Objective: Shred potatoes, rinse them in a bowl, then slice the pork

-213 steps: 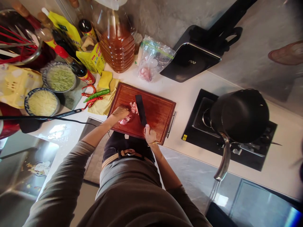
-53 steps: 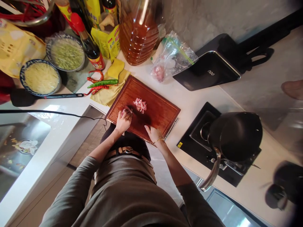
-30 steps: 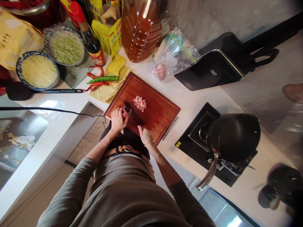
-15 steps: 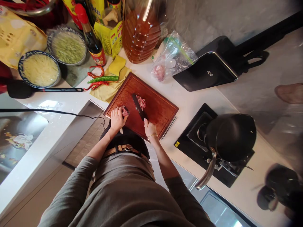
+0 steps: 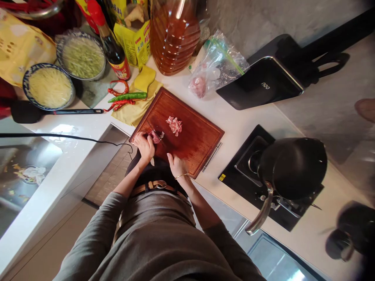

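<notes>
black pot on stove | oil jug | green chili on yellow cloth

Head-worn view, steeply downward, fairly high above cutting board and counter

Pink raw meat lies on wooden board.

Bare cutting board right of meat pile
</notes>
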`<act>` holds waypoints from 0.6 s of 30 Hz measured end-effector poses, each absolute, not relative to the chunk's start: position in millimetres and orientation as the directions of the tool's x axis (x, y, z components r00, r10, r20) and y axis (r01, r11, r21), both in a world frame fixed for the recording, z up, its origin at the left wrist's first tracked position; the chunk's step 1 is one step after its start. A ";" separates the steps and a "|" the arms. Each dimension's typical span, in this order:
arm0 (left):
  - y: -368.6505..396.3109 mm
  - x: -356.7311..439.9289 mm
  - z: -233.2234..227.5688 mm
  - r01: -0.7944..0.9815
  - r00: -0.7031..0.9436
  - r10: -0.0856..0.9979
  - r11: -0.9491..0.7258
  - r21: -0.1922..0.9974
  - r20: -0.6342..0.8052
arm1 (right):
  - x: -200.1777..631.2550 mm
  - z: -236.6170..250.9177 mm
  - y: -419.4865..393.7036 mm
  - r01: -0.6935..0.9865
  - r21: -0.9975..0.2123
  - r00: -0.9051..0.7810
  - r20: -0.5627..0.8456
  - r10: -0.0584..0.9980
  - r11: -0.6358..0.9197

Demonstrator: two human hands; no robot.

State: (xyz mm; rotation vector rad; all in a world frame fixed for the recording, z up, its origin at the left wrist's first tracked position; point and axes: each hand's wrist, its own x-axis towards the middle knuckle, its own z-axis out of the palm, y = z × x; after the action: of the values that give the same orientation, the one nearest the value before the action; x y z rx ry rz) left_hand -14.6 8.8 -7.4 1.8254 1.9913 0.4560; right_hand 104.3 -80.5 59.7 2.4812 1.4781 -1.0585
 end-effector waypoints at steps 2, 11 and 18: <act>8.8 -4.7 -10.4 0.864 -0.111 0.990 0.138 0.484 -0.083 | 101.6 63.7 -80.9 0.808 -0.262 0.290 -0.602 0.744 -0.527; 8.9 10.3 -11.8 0.805 -0.139 0.966 0.238 0.543 -0.218 | 109.5 74.4 -86.5 0.830 -0.195 0.285 -0.658 0.697 -0.523; 8.8 10.1 -13.7 0.837 -0.159 0.968 0.237 0.494 -0.196 | 108.9 81.8 -85.0 0.843 -0.170 0.271 -0.684 0.677 -0.510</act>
State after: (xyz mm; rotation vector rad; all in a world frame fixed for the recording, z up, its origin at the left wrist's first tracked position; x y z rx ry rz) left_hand 10.1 8.8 -13.7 1.6481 2.0490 0.3724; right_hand 108.9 -85.0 81.8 2.3134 1.4115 -1.0670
